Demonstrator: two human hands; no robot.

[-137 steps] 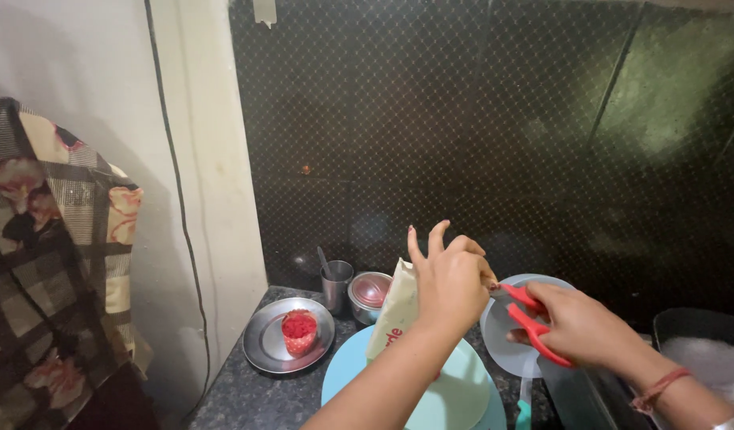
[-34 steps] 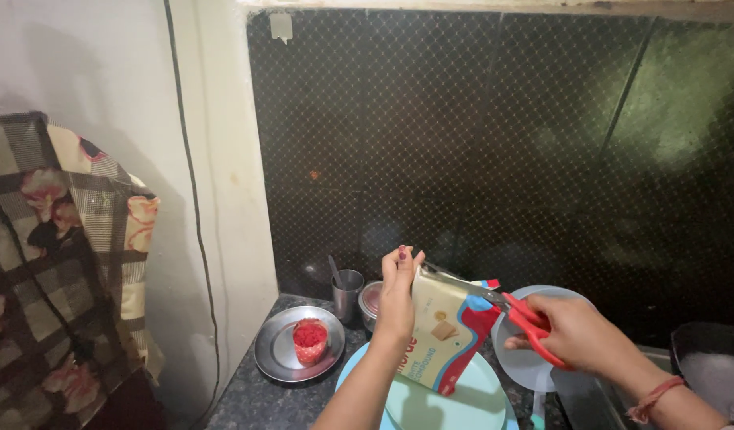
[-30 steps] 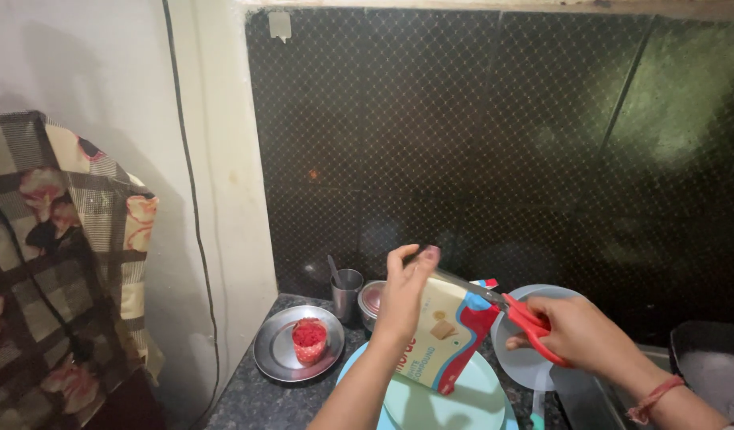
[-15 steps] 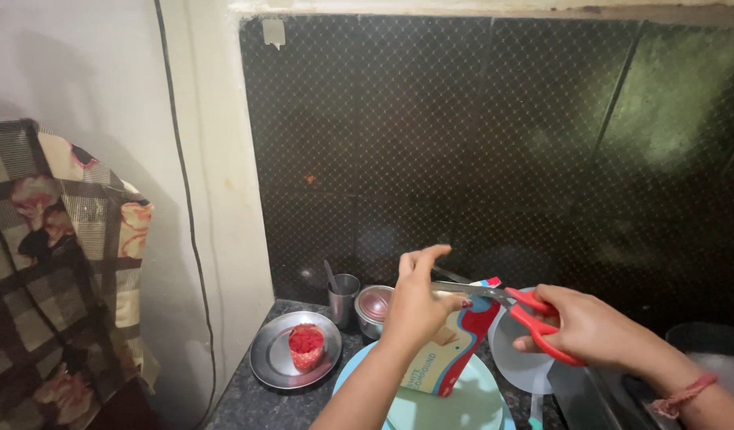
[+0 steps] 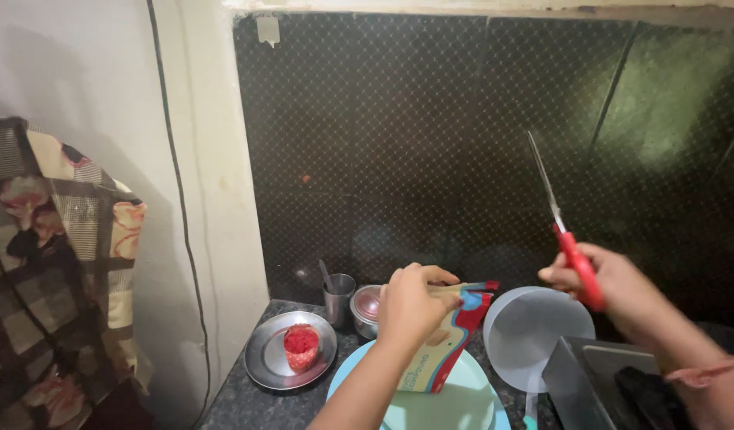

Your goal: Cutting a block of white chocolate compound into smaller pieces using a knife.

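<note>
Left hand: the left hand (image 5: 411,306) is pinching the top edge of a cream, red and blue food packet (image 5: 440,342), fingers closed narrow on it, holding it above a pale blue plate (image 5: 470,402).
Right hand: the right hand (image 5: 614,283) is gripping red-handled scissors (image 5: 559,225), fingers wrapped around the handles, lifted clear to the right of the packet.
Scissors: the blades are lying together and pointing up and slightly left toward the dark tiled wall (image 5: 462,143); the long axis is running close to vertical, with the handles at the bottom in the hand.
Packet: its long axis is slanting from the pinched top, upper right, down to the lower left over the plate; the top edge is pointing toward the scissors side.
Progress: the scissors are standing well apart from the packet, so cutting is not going on at this instant; the top may already be snipped, though the hand is hiding that edge. Nothing is pouring out, and the plate is looking bare.
Nearby on the tabletop (image 5: 247,406): a steel plate (image 5: 271,366) is carrying a small red cup (image 5: 301,346); a steel tumbler (image 5: 339,296) with a spoon and a small lidded pot (image 5: 367,309) are standing behind; a round grey lid (image 5: 534,334) is lying just right of the packet.
Left edge: a patterned cloth (image 5: 56,263) is hanging.
</note>
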